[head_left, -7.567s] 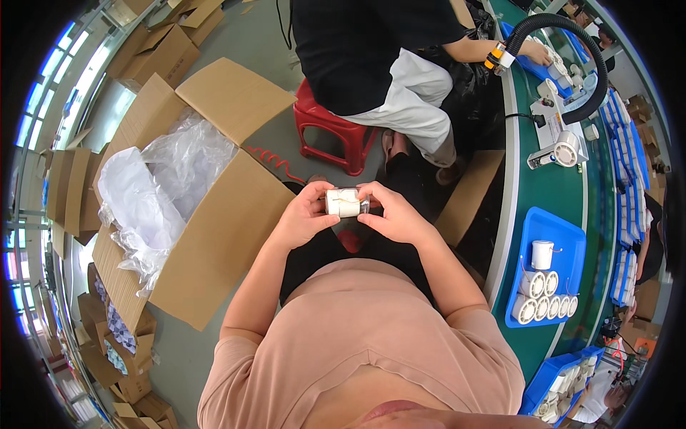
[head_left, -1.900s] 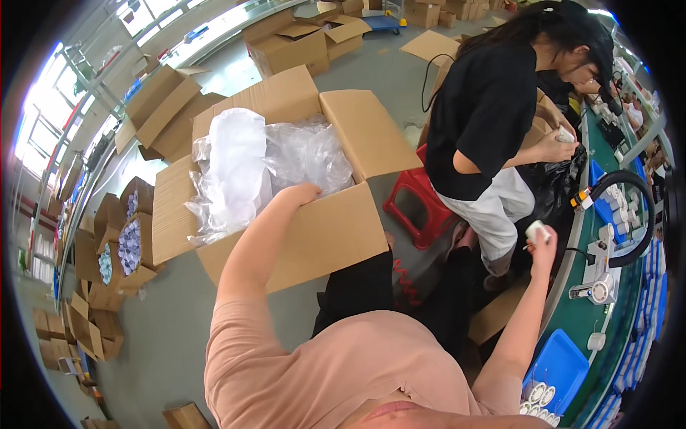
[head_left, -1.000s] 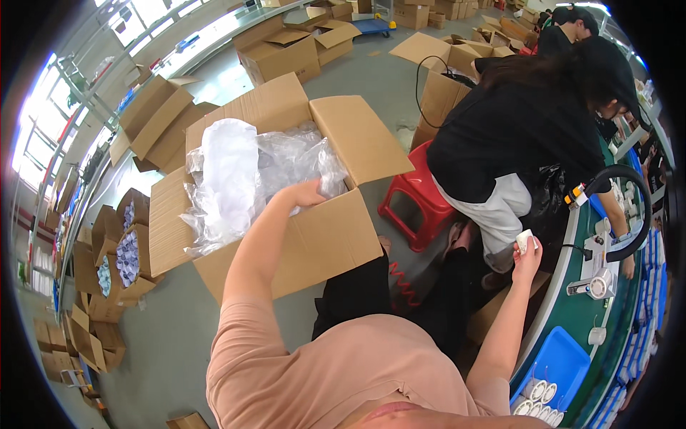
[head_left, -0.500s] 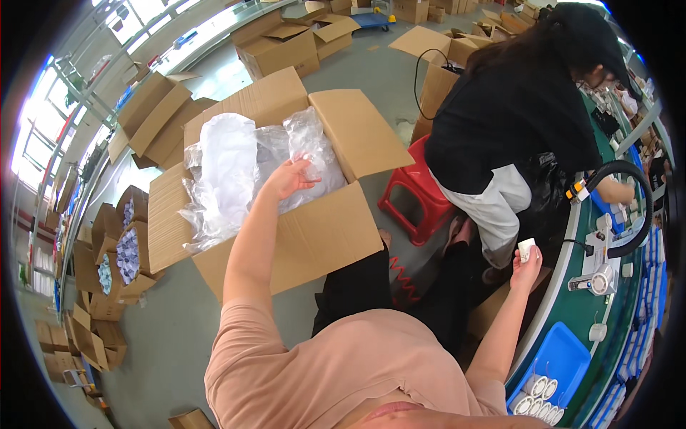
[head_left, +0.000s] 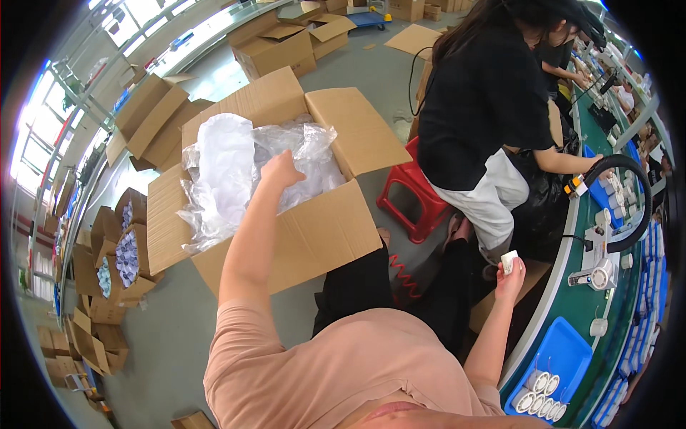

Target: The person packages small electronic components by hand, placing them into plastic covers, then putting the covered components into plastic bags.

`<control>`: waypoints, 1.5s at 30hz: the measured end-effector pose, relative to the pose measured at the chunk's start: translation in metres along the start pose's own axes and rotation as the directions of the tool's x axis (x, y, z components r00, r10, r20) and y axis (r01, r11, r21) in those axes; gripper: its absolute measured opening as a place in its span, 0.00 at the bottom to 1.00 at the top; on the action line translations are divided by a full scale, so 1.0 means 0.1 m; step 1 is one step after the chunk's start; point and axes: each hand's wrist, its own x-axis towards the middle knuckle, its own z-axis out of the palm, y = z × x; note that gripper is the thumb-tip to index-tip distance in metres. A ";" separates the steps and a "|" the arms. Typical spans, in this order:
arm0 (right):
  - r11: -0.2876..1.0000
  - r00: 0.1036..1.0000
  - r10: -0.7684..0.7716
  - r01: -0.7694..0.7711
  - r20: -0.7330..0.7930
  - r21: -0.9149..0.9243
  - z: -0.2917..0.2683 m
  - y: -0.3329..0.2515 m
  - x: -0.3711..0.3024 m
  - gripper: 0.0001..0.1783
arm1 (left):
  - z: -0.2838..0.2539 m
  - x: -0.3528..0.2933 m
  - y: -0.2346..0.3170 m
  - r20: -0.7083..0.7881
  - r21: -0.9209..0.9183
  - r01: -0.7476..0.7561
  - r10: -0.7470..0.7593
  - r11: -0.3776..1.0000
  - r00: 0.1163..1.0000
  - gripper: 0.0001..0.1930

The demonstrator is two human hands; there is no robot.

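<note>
My left hand (head_left: 281, 170) reaches into an open cardboard box (head_left: 314, 232), over crumpled clear plastic bags (head_left: 296, 139). Its thumb points right; the other fingers are mostly hidden, so I cannot see whether they grip anything. Beside it in the box stands a white bundle (head_left: 227, 154) wrapped in clear plastic. At my right, away from the box, my right hand (head_left: 509, 280) is closed round a small white cylindrical part (head_left: 509, 262), held upright between the fingers near the conveyor edge.
A green conveyor (head_left: 575, 300) runs along my right, bearing a blue tray (head_left: 561, 350) with several white round parts and a clamp-like fixture (head_left: 597, 275) with a black hose (head_left: 643, 189). A co-worker in black (head_left: 486, 107) sits by a red stool (head_left: 411, 193). More cartons (head_left: 161, 118) stand at left.
My left hand has turned over and its fingers have gone down toward the plastic, which now lies flatter. My right hand has shifted slightly left with the white part. The co-worker has leaned left.
</note>
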 end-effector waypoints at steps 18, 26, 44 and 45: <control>0.999 0.998 0.013 -0.011 0.060 -0.032 0.10 0.12 -0.27 0.16 | 0.77 0.31 0.36 0.245 -0.099 -0.475 0.484 0.874 0.840 0.07; 0.999 0.999 0.041 -0.040 0.008 -0.032 -0.03 0.20 -0.22 0.18 | 0.43 0.15 0.26 -0.104 -0.503 -0.377 0.379 0.778 0.919 0.06; 0.996 0.997 0.083 -0.083 -0.011 -0.020 -0.08 0.31 -0.18 0.18 | -0.40 0.06 -0.21 -0.824 -0.053 -0.056 -0.012 0.997 0.566 0.15; 0.997 0.997 0.073 -0.074 -0.008 -0.007 -0.13 0.29 -0.20 0.18 | -0.49 -0.04 -0.08 -0.839 -0.040 -0.209 0.081 0.977 0.538 0.17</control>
